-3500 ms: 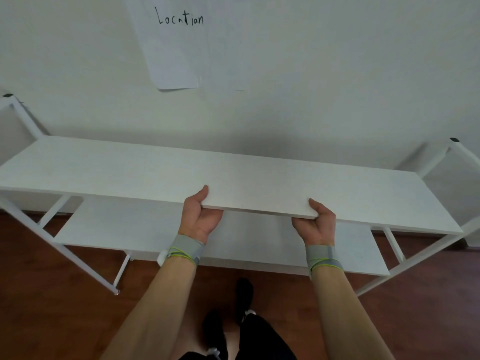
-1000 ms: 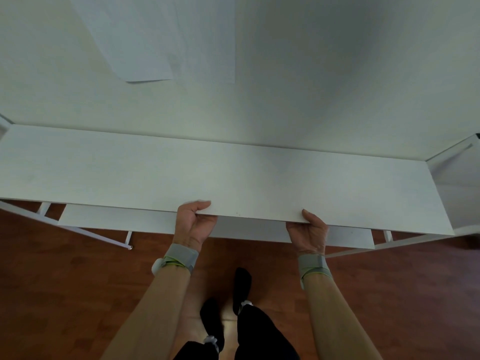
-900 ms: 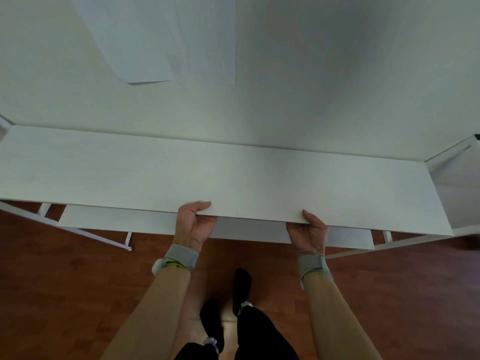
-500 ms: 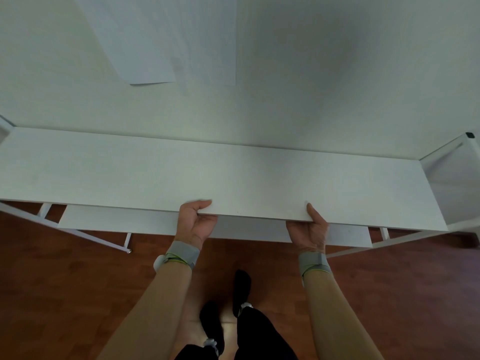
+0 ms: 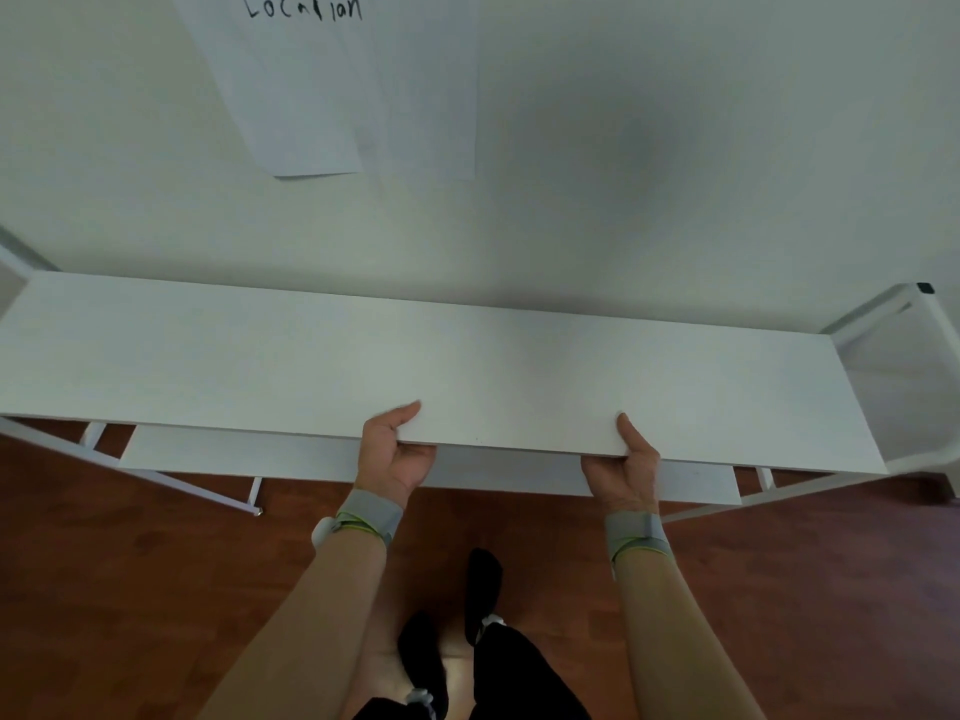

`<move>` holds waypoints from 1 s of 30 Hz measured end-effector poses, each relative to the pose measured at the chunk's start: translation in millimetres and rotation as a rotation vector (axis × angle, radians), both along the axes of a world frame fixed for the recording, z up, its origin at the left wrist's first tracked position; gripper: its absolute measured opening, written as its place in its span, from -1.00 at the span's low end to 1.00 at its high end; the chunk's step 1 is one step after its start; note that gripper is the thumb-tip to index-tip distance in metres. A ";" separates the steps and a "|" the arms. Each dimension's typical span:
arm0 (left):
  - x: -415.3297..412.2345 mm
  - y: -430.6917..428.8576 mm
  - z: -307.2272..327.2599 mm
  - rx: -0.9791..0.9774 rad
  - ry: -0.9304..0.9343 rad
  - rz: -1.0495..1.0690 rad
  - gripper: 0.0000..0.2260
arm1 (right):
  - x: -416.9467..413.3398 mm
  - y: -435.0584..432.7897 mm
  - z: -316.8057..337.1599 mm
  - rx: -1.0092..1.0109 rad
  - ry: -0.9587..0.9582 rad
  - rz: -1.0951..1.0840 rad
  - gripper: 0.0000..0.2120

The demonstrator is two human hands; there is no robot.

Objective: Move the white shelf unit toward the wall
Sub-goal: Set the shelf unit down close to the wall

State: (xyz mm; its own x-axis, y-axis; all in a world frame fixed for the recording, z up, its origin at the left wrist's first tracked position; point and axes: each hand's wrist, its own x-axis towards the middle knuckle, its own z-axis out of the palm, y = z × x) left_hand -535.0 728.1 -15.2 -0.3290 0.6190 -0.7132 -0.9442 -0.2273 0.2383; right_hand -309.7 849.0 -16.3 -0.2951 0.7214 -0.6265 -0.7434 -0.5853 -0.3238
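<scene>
While the white shelf unit (image 5: pixel 415 366) stands against the wall (image 5: pixel 623 122), left hand (image 5: pixel 392 452) and right hand (image 5: pixel 626 470) fingers close around its top board's front edge.

White shelf unit (image 5: pixel 467 366), two boards on a thin frame, back edge against the wall (image 5: pixel 675 148)

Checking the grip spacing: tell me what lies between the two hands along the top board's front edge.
In the head view, only the bare front edge of the top board runs between the left hand and right hand; the lower shelf shows beneath.
</scene>
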 end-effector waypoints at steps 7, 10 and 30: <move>6.6 -10.6 -3.1 -0.009 0.001 -0.027 -0.84 | 8.3 -6.2 -0.2 -0.020 -0.016 0.019 -0.80; 6.8 -14.5 -5.6 -0.014 -0.010 -0.018 -0.79 | 10.4 -9.4 -3.4 -0.030 -0.005 0.017 -0.74; 17.8 -41.0 -1.9 -0.054 -0.036 0.004 -0.88 | 22.1 -27.9 -11.4 0.053 -0.007 -0.013 -0.70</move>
State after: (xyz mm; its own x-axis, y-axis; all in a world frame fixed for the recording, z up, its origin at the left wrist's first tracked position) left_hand -517.2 687.1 -17.1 -0.3048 0.5784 -0.7567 -0.9515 -0.2191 0.2159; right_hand -287.6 821.1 -27.6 -0.2808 0.7575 -0.5893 -0.7485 -0.5572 -0.3595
